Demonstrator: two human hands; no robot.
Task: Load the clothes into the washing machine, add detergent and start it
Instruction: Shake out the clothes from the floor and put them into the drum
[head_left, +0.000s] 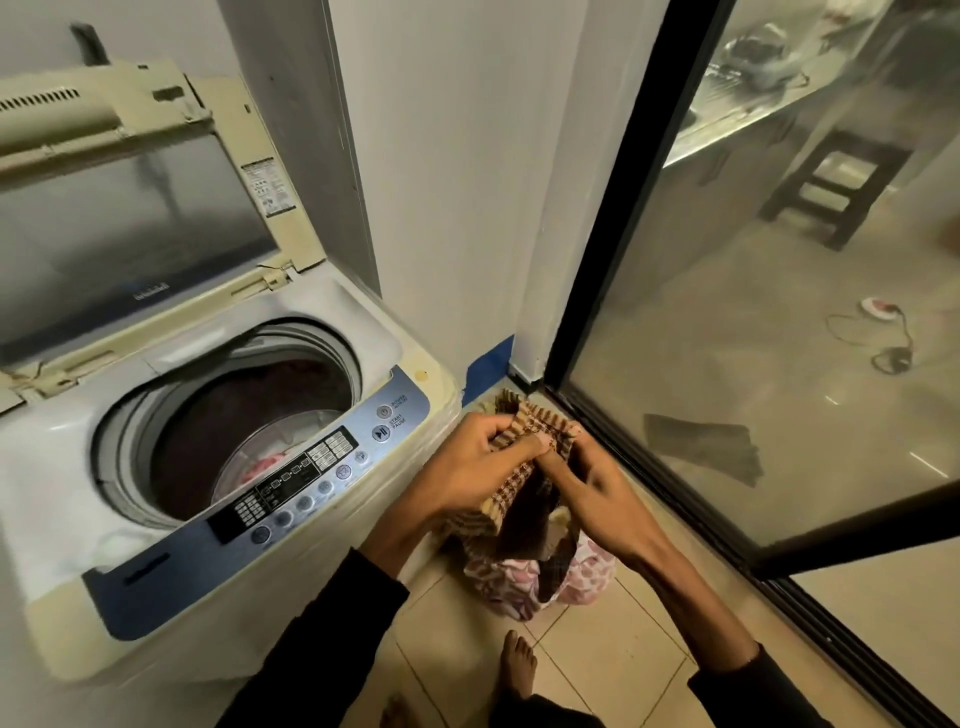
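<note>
While lid of washing machine (218, 415) stands open, left hand (467, 462) and right hand (592, 467) both grip checked cloth (524, 426) above floral laundry bag (519, 582).

Home laundry corner: washing machine (208, 415)

Left grip (470, 457) and right grip (587, 480), fingers curled, pinching.
</note>
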